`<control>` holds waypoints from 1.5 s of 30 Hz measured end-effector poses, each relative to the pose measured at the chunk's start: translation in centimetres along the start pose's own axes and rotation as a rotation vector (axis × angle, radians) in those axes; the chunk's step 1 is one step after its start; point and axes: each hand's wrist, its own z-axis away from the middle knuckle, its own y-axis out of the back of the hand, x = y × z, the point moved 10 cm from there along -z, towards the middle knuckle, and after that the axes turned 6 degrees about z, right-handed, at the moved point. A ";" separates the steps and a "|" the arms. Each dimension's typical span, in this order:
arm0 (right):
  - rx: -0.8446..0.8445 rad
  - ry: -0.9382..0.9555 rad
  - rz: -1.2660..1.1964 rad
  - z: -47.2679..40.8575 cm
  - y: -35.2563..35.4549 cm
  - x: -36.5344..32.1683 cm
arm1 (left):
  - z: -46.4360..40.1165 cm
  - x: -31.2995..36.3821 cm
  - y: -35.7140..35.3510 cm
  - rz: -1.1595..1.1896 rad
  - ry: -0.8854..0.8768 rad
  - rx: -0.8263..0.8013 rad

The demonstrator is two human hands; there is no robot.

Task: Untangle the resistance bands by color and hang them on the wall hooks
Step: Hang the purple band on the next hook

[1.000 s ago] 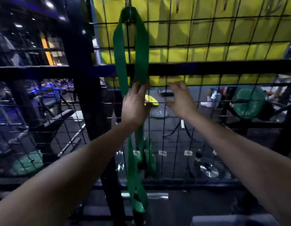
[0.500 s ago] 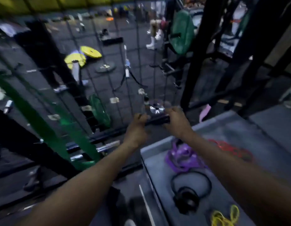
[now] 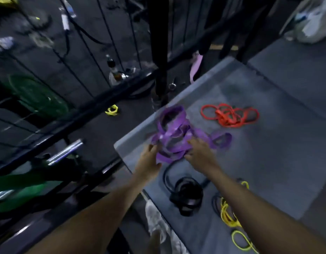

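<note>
My left hand (image 3: 149,160) and my right hand (image 3: 200,153) are both on the tangled purple flat rubber band (image 3: 174,133), one at each side; the picture is blurred, so I cannot tell how firmly the fingers close on it. The band lies on the grey padded platform (image 3: 268,162), near its edge. Behind it lies the tangled thin red band (image 3: 229,115), well apart. Near my right forearm are the black band coil (image 3: 186,195) and the thin yellow band (image 3: 229,217).

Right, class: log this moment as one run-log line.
stage: purple sort | left hand: touching purple bands | right hand: on same pile | red bands: untouched on mat | yellow bands: untouched
</note>
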 end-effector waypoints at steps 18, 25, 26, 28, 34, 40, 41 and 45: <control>-0.142 -0.068 -0.018 -7.9 -15.9 2.0 | -9.4 -9.1 -5.2 -0.392 -0.202 0.001; 0.079 0.041 -0.122 -7.3 -4.2 -1.8 | -9.0 -1.5 2.4 -0.336 -0.333 0.083; 0.115 0.071 -0.150 -7.2 -2.3 -2.7 | -8.8 0.0 4.1 -0.341 -0.351 0.128; 0.167 0.145 -0.169 -6.6 1.6 -4.7 | -8.0 2.6 7.7 -0.318 -0.362 0.187; 0.306 0.386 -0.272 -1.6 14.3 -12.0 | -2.4 9.1 17.8 0.014 -0.316 0.261; 0.308 0.580 -0.362 5.9 26.3 -19.3 | 6.2 16.9 28.3 0.160 -0.366 0.472; 0.323 0.624 -0.348 7.2 28.0 -20.5 | 7.9 18.4 30.1 0.166 -0.371 0.510; 0.426 0.762 -0.321 12.3 34.4 -25.6 | 14.5 23.1 36.6 0.255 -0.428 0.646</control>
